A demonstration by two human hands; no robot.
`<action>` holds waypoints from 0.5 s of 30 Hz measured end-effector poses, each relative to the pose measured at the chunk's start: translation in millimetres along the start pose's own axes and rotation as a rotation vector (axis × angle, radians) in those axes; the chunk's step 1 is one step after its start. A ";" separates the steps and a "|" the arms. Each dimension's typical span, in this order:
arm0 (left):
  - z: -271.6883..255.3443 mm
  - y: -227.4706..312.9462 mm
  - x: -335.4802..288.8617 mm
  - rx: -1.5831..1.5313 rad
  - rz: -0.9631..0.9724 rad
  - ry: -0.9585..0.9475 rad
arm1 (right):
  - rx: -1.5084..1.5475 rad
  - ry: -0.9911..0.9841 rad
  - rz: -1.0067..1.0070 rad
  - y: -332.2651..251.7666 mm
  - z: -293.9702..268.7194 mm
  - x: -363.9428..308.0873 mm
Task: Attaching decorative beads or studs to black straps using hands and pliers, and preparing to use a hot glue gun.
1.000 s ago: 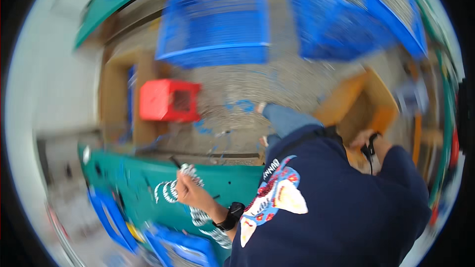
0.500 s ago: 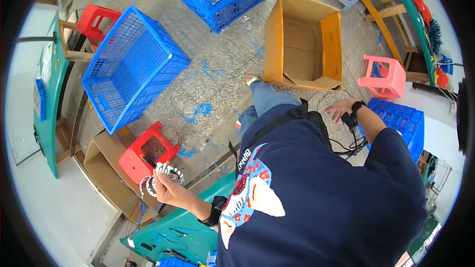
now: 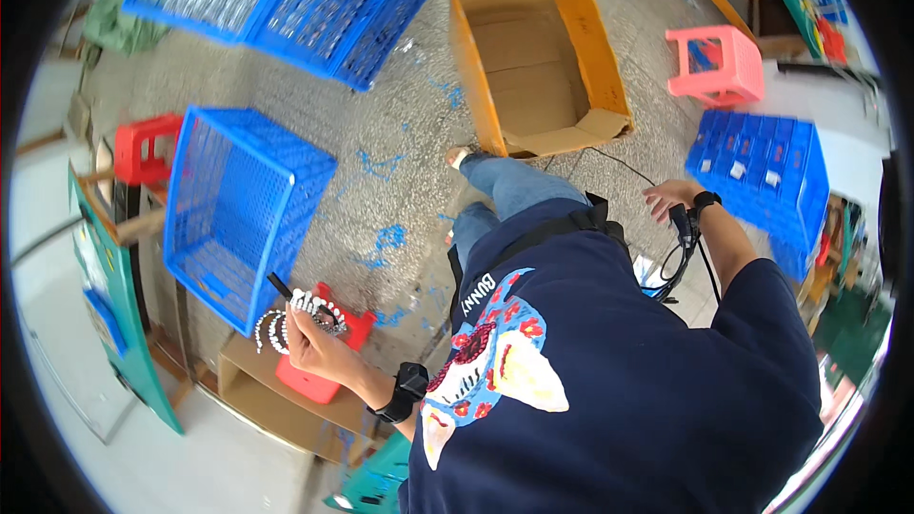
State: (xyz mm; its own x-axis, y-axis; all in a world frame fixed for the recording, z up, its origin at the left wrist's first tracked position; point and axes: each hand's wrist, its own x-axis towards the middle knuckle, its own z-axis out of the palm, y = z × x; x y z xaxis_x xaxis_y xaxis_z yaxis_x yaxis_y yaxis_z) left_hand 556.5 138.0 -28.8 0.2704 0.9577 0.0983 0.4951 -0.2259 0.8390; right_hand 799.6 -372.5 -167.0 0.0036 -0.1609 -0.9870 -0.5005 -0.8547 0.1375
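My left hand [image 3: 319, 347] is closed on a bundle of looped white-beaded strands [image 3: 274, 331], with a short black stick-like piece [image 3: 279, 286] showing above the fingers. Their exact kind is too small to make out. Below and behind the bundle stands a red plastic stool [image 3: 354, 331], beside an open blue plastic basket [image 3: 221, 219]. Out to my right, my right hand [image 3: 669, 198] hangs with loosely bent fingers apart and nothing visible in it. Dark cables [image 3: 678, 262] dangle by that wrist, and a stack of blue bins [image 3: 757, 171] is close by.
Ahead stands an open cardboard box [image 3: 490, 128]. Stacked blue crates [image 3: 352, 24] filled with shiny pieces are at the far left. A pink stool [image 3: 719, 67] is at the right, another red stool [image 3: 143, 154] at the left. Blue scraps [image 3: 388, 238] litter the speckled floor.
The view has turned: the cardboard box and stacked crates have shifted left, and the left basket and near stool lower. My left hand keeps its bundle; my right hand stays empty.
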 end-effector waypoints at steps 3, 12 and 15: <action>39.6 31.5 13.1 -0.086 0.057 -0.131 | 0.145 0.062 -0.041 50.0 -10.0 10.0; 112.9 98.9 25.6 -0.175 0.281 -0.402 | 0.178 0.382 -0.806 -41.2 -48.8 -91.1; 101.6 103.0 26.5 -0.264 0.267 -0.332 | -0.004 0.718 -1.348 -132.7 -68.7 -203.2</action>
State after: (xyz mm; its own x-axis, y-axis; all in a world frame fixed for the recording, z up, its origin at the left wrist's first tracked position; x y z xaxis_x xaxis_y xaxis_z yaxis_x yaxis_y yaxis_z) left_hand 698.6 122.0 5.8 0.6288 0.7543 0.1885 0.1588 -0.3619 0.9186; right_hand 924.8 -260.3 21.0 0.8469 0.5167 -0.1257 0.2208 -0.5567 -0.8008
